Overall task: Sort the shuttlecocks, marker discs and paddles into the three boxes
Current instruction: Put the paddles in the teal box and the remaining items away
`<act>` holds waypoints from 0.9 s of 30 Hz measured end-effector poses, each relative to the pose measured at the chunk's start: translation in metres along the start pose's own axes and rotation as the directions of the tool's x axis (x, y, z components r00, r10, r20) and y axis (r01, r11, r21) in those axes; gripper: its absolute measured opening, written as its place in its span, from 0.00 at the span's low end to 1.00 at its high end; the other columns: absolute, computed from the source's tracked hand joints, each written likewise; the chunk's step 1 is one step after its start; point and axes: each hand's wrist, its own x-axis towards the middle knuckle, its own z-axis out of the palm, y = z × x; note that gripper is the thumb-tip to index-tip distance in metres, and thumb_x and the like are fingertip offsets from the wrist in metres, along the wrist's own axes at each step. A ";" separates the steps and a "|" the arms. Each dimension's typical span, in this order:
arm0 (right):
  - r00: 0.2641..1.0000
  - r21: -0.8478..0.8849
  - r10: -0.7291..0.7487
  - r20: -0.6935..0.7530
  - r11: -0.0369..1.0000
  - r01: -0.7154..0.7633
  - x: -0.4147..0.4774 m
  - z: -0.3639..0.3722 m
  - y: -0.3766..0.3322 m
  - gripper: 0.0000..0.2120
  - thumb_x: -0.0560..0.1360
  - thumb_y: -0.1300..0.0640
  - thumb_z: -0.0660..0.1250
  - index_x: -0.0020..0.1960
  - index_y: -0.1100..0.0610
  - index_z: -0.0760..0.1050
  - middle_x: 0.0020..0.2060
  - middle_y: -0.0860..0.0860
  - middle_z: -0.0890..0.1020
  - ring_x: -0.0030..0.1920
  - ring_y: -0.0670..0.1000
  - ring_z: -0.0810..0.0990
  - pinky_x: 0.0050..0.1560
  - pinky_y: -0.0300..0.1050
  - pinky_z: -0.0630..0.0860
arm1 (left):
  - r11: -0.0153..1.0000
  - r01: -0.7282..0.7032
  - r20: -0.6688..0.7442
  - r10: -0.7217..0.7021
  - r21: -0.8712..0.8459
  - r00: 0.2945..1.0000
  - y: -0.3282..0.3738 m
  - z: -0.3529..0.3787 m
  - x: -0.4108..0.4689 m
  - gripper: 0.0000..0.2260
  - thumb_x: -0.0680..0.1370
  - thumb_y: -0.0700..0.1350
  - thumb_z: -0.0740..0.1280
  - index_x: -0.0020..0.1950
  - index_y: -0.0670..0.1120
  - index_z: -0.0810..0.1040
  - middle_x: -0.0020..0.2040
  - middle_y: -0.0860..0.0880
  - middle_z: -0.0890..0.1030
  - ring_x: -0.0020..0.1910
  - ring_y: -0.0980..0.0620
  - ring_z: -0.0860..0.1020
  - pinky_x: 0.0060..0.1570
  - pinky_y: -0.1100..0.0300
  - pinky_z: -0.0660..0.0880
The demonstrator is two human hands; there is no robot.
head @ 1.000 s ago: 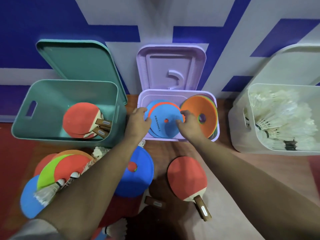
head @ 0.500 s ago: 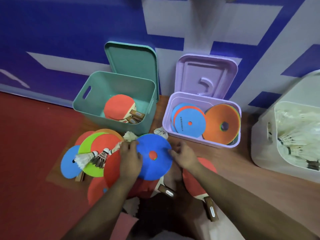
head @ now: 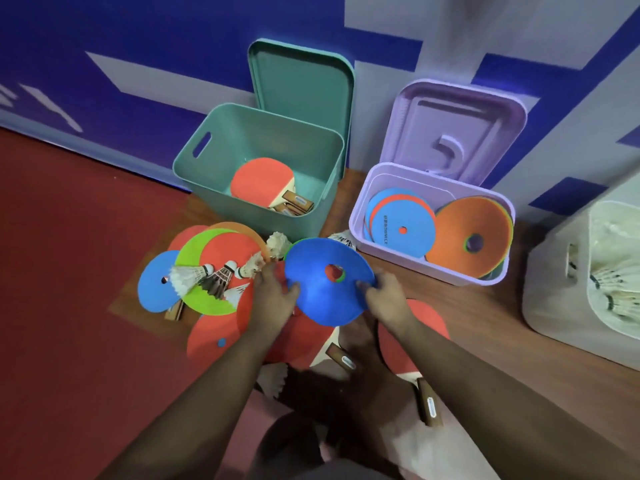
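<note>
On the floor in front of the three boxes, both hands grip one round blue marker disc point(head: 329, 282) with a hole at its centre. The left hand point(head: 273, 299) pinches the disc's left edge with thumb on top and fingers curled beneath; the right hand point(head: 388, 299) does the same at the right edge. The disc is tilted, its far rim raised, above a heap of red discs and paddles.

Just left of the hands lies a pile of flat discs: a lime-green disc point(head: 204, 271), a small blue disc point(head: 157, 285) and red and orange ones, with several white feather shuttlecocks point(head: 188, 277) and one dark-feathered one strewn across them.

The teal plastic box point(head: 214, 168), its lid propped against the wall behind it, holds red-faced wooden paddles point(head: 263, 181). The lilac plastic box point(head: 356, 220), lid likewise upright, holds a blue disc point(head: 401, 230) and an orange disc point(head: 474, 237) on top of others. At the right edge, the cream plastic box point(head: 554, 289) contains white shuttlecocks.

A red-faced paddle with a wooden handle point(head: 427, 403) lies under the right forearm.
</note>
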 end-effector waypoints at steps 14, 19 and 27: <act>0.980 0.215 -0.009 -0.200 0.975 0.053 -0.039 -0.040 -0.008 0.10 0.75 0.65 0.65 0.54 0.60 0.79 0.49 0.54 0.85 0.52 0.55 0.82 0.57 0.57 0.77 | 0.994 -0.011 0.021 0.009 0.107 1.000 0.009 -0.044 -0.021 0.23 0.76 0.39 0.69 0.70 0.37 0.69 0.65 0.38 0.76 0.65 0.40 0.73 0.62 0.55 0.67; 0.962 0.337 0.093 -0.257 0.942 -0.001 -0.045 -0.043 -0.001 0.10 0.73 0.62 0.65 0.52 0.61 0.79 0.49 0.56 0.85 0.51 0.55 0.82 0.56 0.61 0.77 | 0.997 -0.048 0.058 0.045 0.062 0.997 0.003 -0.042 -0.009 0.14 0.78 0.42 0.68 0.62 0.39 0.78 0.60 0.40 0.81 0.60 0.41 0.78 0.57 0.57 0.70; 0.837 0.533 0.222 -0.499 0.841 0.095 -0.060 -0.054 -0.032 0.10 0.77 0.67 0.64 0.56 0.58 0.76 0.51 0.53 0.82 0.53 0.56 0.81 0.56 0.54 0.77 | 0.996 -0.019 -0.037 0.016 -0.091 0.999 0.008 -0.064 0.032 0.10 0.80 0.41 0.63 0.59 0.39 0.78 0.56 0.38 0.81 0.56 0.39 0.78 0.55 0.51 0.71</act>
